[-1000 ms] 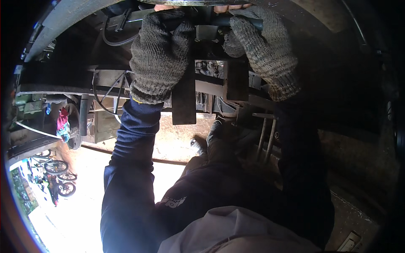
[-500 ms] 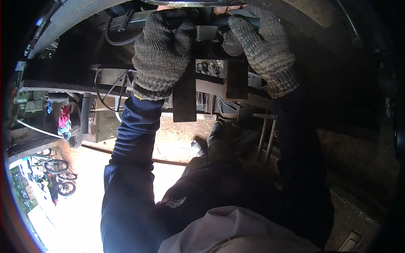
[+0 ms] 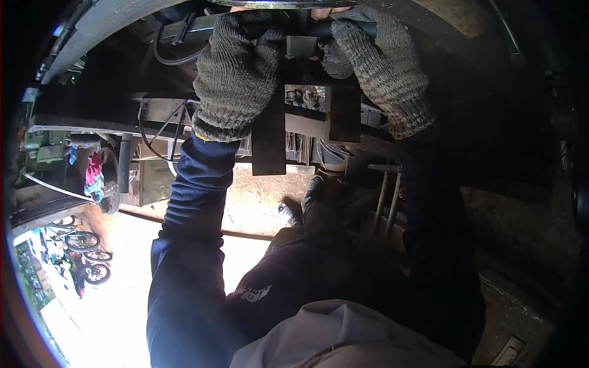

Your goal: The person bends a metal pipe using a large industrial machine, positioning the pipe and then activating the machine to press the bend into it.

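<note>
Both my hands wear grey knitted gloves and reach up to the top of the view. My left hand is closed, its fingers curled away and what they hold hidden. A dark flat metal strip hangs down beside its thumb side. My right hand is also closed, next to a dark horizontal bar and a rounded, dirty grey lump. Between the hands is a small grey metal block. A shorter dark metal plate hangs below it. Bare fingertips show at the top edge; whose they are I cannot tell.
A curved metal edge arches over the top left. Thin cables loop left of my left forearm. A red and blue cloth hangs by machinery at left. Bicycles stand beyond on bright ground. Two metal rods are at right.
The bare fingertips at the top edge have shifted slightly, and less of them shows at the right. My gloved hands stay nearly in place.
</note>
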Demonstrator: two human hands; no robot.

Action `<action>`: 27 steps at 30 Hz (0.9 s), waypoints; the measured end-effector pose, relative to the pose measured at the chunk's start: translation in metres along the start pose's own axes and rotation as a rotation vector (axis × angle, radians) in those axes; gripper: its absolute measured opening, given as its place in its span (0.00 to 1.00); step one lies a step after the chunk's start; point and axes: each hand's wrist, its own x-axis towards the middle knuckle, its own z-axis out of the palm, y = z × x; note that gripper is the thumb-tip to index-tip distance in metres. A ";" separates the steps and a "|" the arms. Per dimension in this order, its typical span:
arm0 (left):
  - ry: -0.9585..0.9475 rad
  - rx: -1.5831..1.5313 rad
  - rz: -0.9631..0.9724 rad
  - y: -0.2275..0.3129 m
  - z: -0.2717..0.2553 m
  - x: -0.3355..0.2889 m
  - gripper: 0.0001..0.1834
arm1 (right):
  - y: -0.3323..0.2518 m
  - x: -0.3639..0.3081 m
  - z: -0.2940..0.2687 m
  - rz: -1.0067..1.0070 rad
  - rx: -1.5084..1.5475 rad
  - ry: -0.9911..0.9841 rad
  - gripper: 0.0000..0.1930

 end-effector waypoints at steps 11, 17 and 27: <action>-0.032 -0.089 0.031 0.005 -0.001 0.007 0.22 | 0.000 0.000 -0.002 0.165 -0.007 -0.093 0.26; -0.025 -0.026 0.025 0.002 0.000 0.007 0.22 | -0.003 -0.003 0.001 0.183 -0.053 -0.055 0.30; -0.016 -0.028 0.035 0.002 0.000 0.006 0.20 | -0.017 0.004 -0.005 0.240 -0.173 -0.146 0.34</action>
